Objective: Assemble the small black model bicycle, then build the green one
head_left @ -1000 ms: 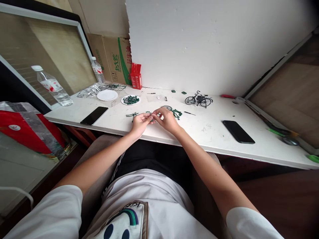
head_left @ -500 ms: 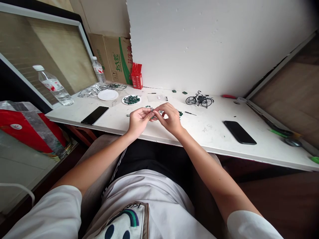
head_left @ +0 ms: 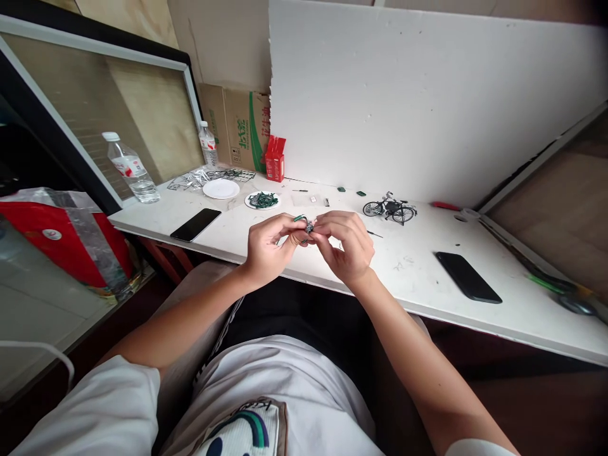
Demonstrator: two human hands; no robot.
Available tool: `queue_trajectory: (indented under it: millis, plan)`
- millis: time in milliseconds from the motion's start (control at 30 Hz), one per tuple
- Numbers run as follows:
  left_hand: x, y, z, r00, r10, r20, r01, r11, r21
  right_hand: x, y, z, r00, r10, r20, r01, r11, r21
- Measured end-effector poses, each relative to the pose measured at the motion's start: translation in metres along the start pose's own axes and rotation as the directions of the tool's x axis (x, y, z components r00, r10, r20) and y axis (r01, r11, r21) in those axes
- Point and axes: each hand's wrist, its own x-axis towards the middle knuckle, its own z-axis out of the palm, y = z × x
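Observation:
My left hand [head_left: 269,247] and my right hand [head_left: 346,246] meet above the near edge of the white table [head_left: 418,266], fingertips pinched together. Between them is a small green and grey model part [head_left: 306,224], held by both hands. A finished black model bicycle [head_left: 390,208] stands on the table beyond my right hand. A small white plate of green parts [head_left: 262,201] lies beyond my left hand.
Two black phones lie flat on the table, one at left [head_left: 196,224] and one at right [head_left: 468,277]. Two water bottles [head_left: 129,168], an empty white plate [head_left: 221,189], a red box [head_left: 274,159] and a cardboard carton [head_left: 242,130] stand at the back left. Tools lie at the far right [head_left: 565,292].
Both hands have lifted off the table and come toward me with the small part. The camera view has tilted, so the table sits lower in the picture.

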Motion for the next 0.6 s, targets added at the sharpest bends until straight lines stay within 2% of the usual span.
queue_trajectory:
  millis: [367,600]
  plan:
    - [0.007,0.005,-0.005,0.984,0.177,0.031,-0.179,0.979,0.097,0.013,-0.012,-0.001,0.999,0.046,-0.018,-0.045,0.997,0.058]
    - [0.011,0.004,-0.008,0.967,0.246,0.069,-0.254,0.954,0.161,0.008,-0.010,0.004,0.983,0.180,-0.027,-0.173,0.970,0.172]
